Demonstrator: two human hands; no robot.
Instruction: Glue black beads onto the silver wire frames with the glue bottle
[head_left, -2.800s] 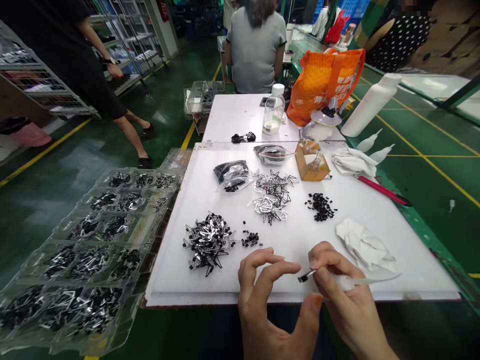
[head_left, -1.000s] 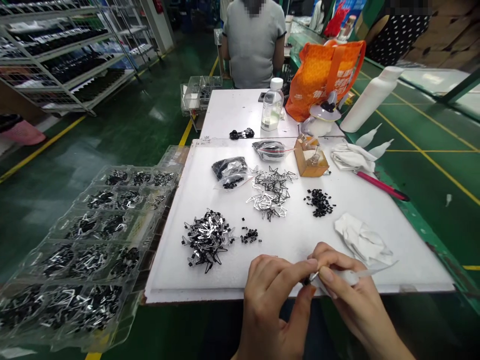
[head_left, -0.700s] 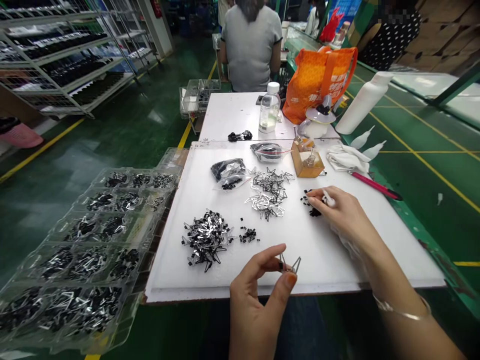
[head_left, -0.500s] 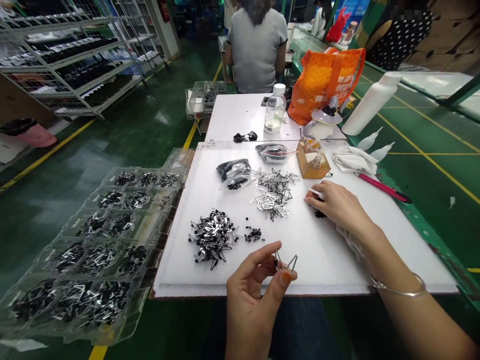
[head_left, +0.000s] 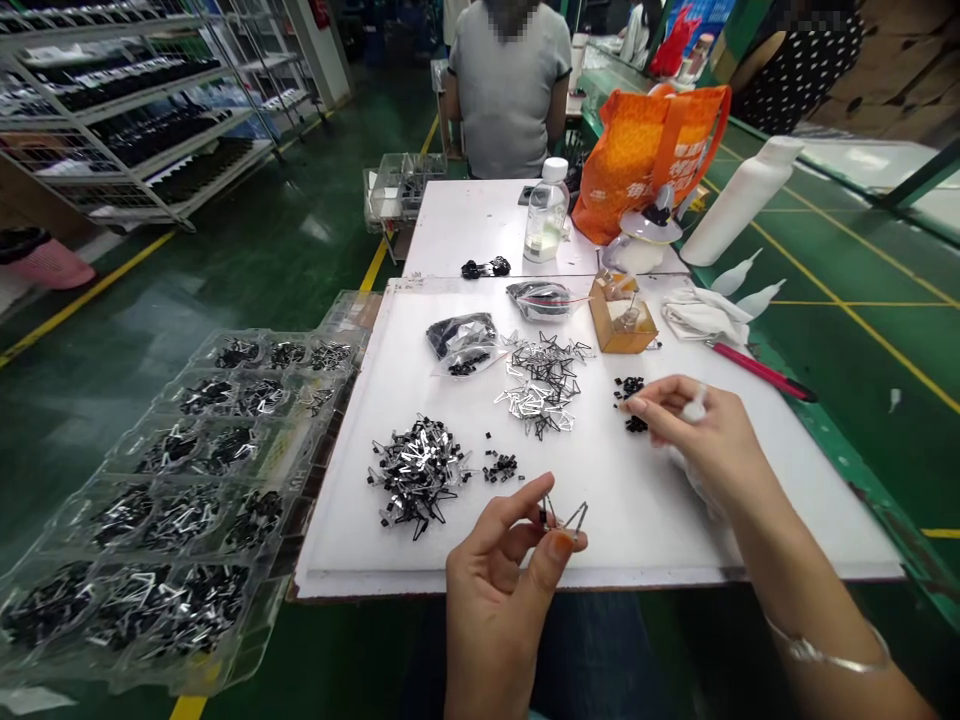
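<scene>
Between thumb and fingers, my left hand pinches a bent metal wire clip, raised over the table's front edge. A small black piece shows at the clip's left side. My right hand is curled round what looks like a white squeeze bottle; its tip pokes out between the fingers and its body is mostly hidden. That hand's thumb and forefinger meet beside a cluster of small black pieces; whether they pinch one, I cannot tell. More black pieces lie left of centre, near a heap of clips.
Loose wire clips spread mid-table behind my hands. Beyond them are plastic bags, an amber box, a clear bottle and an orange bag. A pink-handled tool lies right. Compartment trays stand left. A person sits ahead.
My right hand has drawn back to the right, uncovering the black pieces, and the white tip has turned upward. My left hand still holds the clip; the view has shifted slightly.
</scene>
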